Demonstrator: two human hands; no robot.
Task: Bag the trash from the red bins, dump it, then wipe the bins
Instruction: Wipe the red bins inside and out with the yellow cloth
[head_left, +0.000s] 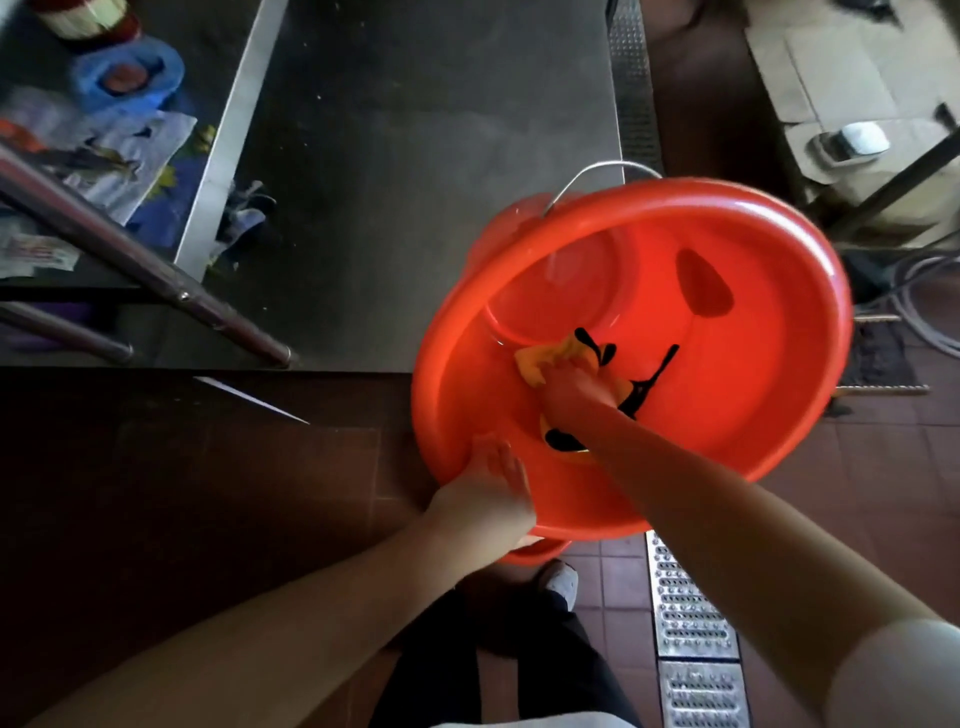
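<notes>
Down at the person's feet, a white shoe (561, 582) stands on red-brown floor tiles (893, 467), beside a perforated metal drain grate (691, 618). Just above it the left hand (488, 499) clamps the near rim of the red bin (769, 332), fingers laid over the lip onto the inner wall and thumb underneath, out of sight. The bin is tipped with its mouth toward the person, held off the floor against the corner of a steel table (426, 130). Deeper inside, past that holding hand, the right hand (576, 387) is closed around a bunched yellow cloth (540, 358) with black markings, pressing it onto the inner wall close to the edge of the bin's bottom. Beyond the cloth the round bottom shows glossy. Behind the far rim a wire handle (592, 174) arches up. Farther left of the grip, on the table's far side, lie a blue plastic bag (130, 73) and printed papers (124, 161). Off to the right, well away, sits flattened cardboard (831, 73).
</notes>
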